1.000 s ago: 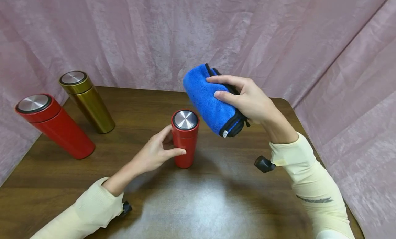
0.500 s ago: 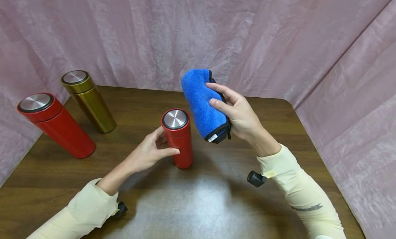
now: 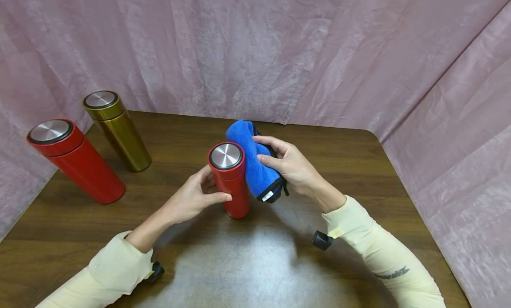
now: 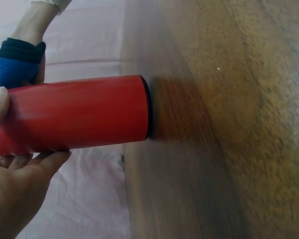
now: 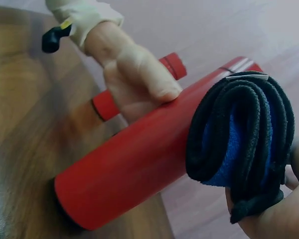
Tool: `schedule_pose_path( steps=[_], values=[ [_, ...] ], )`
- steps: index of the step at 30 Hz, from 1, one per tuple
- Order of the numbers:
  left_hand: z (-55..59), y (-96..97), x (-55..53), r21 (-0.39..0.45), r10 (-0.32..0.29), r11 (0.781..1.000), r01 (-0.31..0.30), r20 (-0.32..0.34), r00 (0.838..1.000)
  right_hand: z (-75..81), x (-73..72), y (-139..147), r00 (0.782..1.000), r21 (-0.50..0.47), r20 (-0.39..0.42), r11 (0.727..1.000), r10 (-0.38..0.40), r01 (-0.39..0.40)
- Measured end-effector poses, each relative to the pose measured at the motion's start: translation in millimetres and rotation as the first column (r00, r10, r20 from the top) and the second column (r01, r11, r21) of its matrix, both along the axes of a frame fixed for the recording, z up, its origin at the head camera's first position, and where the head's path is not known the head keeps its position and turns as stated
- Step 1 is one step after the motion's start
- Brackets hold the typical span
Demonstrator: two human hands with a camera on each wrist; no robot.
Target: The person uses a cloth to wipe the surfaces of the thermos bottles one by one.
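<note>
A red thermos flask (image 3: pixel 237 190) with a brushed metal lid top stands near the middle of the table, leaning slightly. My left hand (image 3: pixel 190 198) grips its left side, thumb across the front; the other fingertips are hidden behind it in the head view. With my right hand (image 3: pixel 290 165) I hold a folded blue towel (image 3: pixel 254 168) with black edging against the flask's upper right side. The right wrist view shows the towel's rolled layers (image 5: pixel 239 129) over the flask's upper part (image 5: pixel 134 154).
Another red flask (image 3: pixel 85 173) and a gold flask (image 3: pixel 124 139) stand at the left of the wooden table (image 3: pixel 343 166). Pink curtains (image 3: pixel 255 55) hang behind the table and along its right side.
My right hand has brought the towel down and left, from above and apart to against the flask. The flask's top has shifted left, with my left hand still gripping it.
</note>
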State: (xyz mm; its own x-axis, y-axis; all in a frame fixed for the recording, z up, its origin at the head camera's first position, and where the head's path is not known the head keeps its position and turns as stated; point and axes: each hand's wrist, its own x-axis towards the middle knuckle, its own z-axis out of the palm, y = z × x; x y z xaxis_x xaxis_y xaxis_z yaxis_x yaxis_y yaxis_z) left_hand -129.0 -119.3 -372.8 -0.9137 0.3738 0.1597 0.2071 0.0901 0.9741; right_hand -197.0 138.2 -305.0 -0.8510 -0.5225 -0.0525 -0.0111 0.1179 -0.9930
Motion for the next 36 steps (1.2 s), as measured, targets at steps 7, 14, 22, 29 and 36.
schedule_pose_path(
  steps=[7, 14, 22, 29, 36],
  values=[
    [-1.1, 1.2, 0.4, 0.027, 0.003, 1.0, -0.003, 0.001, 1.0, -21.3, -3.2, 2.0, 0.999, 0.086, 0.041, 0.996, 0.015, -0.019],
    [-2.7, 2.3, 0.2, 0.046, 0.014, 0.999, -0.014, 0.001, 1.0, -42.8, -1.2, 4.0, 1.0, 0.193, 0.003, 0.981, -0.005, 0.004],
    [-3.4, 1.1, -0.8, 0.035, 0.024, 0.999, -0.024, -0.002, 1.0, -62.4, -0.3, 7.3, 0.987, 0.398, -0.151, 0.917, 0.044, 0.02],
    [-3.9, 0.7, -1.2, 0.032, 0.015, 0.999, -0.015, -0.001, 1.0, -71.8, 9.9, 1.8, 0.936, 0.597, -0.324, 0.798, 0.14, 0.088],
    [-1.2, 1.7, -1.6, 0.027, 0.019, 0.999, -0.019, -0.002, 1.0, -67.6, 28.1, -7.7, 0.846, 0.739, -0.476, 0.63, 0.239, 0.238]
  ],
)
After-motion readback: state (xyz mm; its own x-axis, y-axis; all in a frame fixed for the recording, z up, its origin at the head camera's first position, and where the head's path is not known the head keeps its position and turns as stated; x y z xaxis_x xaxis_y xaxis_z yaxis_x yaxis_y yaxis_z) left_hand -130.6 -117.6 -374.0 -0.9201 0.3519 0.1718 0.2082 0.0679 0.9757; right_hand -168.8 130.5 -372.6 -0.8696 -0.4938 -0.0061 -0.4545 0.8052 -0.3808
